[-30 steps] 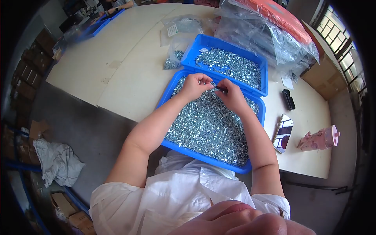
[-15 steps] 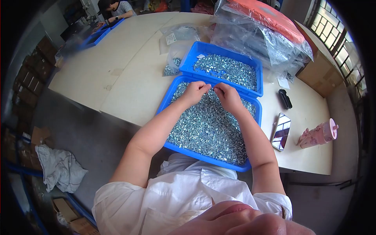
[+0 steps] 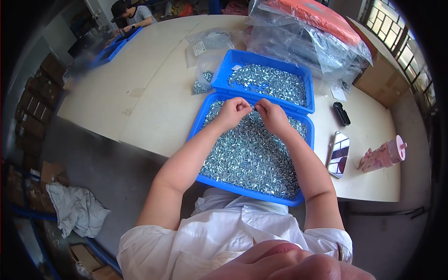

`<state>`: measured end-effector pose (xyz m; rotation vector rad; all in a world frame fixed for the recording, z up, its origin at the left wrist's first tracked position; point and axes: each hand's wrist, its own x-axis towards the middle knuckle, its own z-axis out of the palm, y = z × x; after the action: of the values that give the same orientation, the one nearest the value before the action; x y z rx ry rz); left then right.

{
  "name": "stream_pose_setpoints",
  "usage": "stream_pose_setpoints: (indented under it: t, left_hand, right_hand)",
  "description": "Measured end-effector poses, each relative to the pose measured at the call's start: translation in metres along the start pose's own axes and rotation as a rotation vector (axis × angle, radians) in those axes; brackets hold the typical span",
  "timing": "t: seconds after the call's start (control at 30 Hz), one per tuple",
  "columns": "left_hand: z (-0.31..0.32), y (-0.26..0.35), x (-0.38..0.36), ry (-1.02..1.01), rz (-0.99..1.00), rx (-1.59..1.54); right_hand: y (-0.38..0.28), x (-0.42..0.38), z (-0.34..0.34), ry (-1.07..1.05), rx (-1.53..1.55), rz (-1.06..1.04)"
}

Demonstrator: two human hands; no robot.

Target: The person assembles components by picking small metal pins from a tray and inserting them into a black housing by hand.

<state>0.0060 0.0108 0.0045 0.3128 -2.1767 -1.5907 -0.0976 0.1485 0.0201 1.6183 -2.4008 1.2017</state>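
Observation:
Two blue trays hold heaps of small shiny metal parts. The near tray [image 3: 205, 179] lies at the table's front edge and the far tray [image 3: 219, 74] touches its back rim. My left hand [image 3: 232, 112] and my right hand [image 3: 272, 116] are over the back of the near tray, fingertips pinched close together near its far rim. Each hand seems to pinch a small metal part [image 3: 252, 106], but the pieces are too small to make out clearly.
A phone [image 3: 338, 154], a black case [image 3: 341, 113] and a pink cup [image 3: 383, 157] lie right of the trays. Plastic bags [image 3: 308, 42] with an orange item sit behind, a bag of parts [image 3: 203, 77] at left. Another person [image 3: 133, 16] works at the far end.
The thin dark piece my right hand held a second ago is no longer visible. Both hands stay at the back of the near tray, fingertips drawn closer together.

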Motion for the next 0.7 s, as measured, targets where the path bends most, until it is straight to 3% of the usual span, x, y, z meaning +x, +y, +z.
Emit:
stream_pose_setpoints:
  t: [0.13, 0.23, 0.37, 0.57, 0.63, 0.7]
  left_hand:
    - [0.000, -0.006, 0.004, 0.027, -0.056, 0.000]
    - [-0.002, 0.000, 0.003, -0.011, -0.007, 0.153]
    - [0.001, 0.010, 0.005, 0.083, 0.165, 0.293]
    - [-0.003, 0.018, 0.006, 0.047, 0.214, 0.422]
    - [-0.002, 0.012, 0.001, 0.063, 0.192, 0.368]
    - [-0.004, 0.007, -0.003, 0.054, 0.301, 0.488]
  right_hand:
    - [0.002, 0.000, 0.001, 0.007, 0.016, 0.005]
    - [-0.001, 0.000, 0.000, 0.007, -0.006, 0.004]
    - [-0.002, 0.001, -0.003, -0.001, 0.013, 0.043]
    - [0.004, 0.003, -0.007, -0.098, 0.187, 0.065]
    - [0.009, 0.003, -0.002, -0.075, 0.209, 0.046]
    - [0.014, 0.004, 0.001, -0.084, 0.080, -0.110]
